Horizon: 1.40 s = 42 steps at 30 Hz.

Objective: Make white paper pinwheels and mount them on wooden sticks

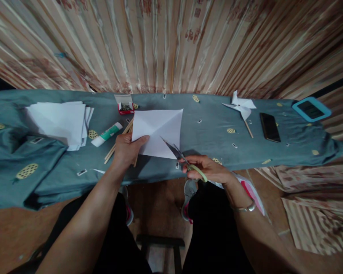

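A square sheet of white paper (162, 123) with diagonal creases is pinched at its left edge by my left hand (127, 146), thumb on top. My right hand (207, 167) is closed round the light green handles of a pair of scissors (185, 158). The scissor blades lie along the crease at the sheet's lower right corner, pointing toward its middle. Thin wooden sticks (111, 153) lie partly under my left hand and the paper. Just left of them is a white and green glue stick (107, 134).
A stack of white paper (58, 121) lies at the left, near a small red box (125, 107) of metal pins. On the right are a paper pinwheel (241, 104) on a stick, a black phone (270, 127) and a blue-framed device (311, 109). A patterned cloth (211, 133) covers the table.
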Each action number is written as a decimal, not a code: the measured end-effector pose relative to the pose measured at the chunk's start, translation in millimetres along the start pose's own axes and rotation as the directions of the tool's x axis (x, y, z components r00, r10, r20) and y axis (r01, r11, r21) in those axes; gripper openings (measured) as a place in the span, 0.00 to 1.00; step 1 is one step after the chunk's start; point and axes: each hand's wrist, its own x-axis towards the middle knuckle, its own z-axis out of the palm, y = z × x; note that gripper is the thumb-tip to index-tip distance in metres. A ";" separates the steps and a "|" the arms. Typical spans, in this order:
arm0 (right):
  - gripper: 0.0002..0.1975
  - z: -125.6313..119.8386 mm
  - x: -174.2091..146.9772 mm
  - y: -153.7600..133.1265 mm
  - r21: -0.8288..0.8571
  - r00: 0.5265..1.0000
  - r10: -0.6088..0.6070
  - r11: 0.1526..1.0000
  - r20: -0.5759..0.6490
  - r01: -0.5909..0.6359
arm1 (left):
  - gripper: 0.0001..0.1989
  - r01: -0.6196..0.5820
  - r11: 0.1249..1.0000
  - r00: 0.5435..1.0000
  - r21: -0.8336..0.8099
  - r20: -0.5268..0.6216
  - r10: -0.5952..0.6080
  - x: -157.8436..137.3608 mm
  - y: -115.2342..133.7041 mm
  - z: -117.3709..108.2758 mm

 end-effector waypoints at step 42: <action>0.19 22.5 47.6 -26.0 0.111 0.588 -0.126 0.930 -0.799 0.349 | 0.44 0.087 0.953 0.925 -0.289 0.379 0.030 -55.9 -0.4 59.6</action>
